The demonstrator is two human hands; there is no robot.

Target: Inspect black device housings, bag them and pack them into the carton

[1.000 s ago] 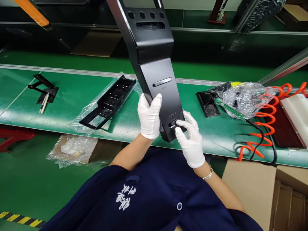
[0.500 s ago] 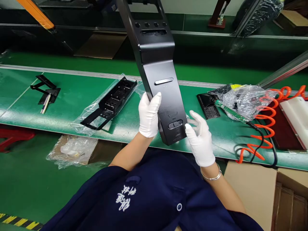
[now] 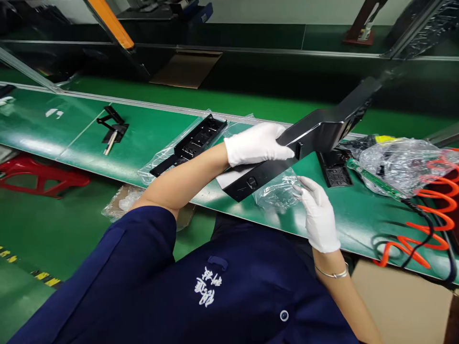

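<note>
1. Swung over since the earlier frame, the black housing [image 3: 311, 134] now points its far end rightward, side turned up; the right hand [image 3: 319, 215] hangs lower, apart from it.
2. White-gloved left hand [image 3: 258, 143] clasps the housing near its close end, thumb and fingers wrapped about it. Its long axis runs from that grip out to the upper right; the left hand is nearer.
3. Right-hand fingers curl beside clear plastic film [image 3: 276, 188] just below the housing; whether they pinch it cannot be told.
4. Left of the housing, a black tray [image 3: 202, 136] lies on plastic, partly behind the left forearm.
5. Right of the housing, a green electric screwdriver [image 3: 376, 180] and plastic wrap [image 3: 405, 155] crowd that side.
</note>
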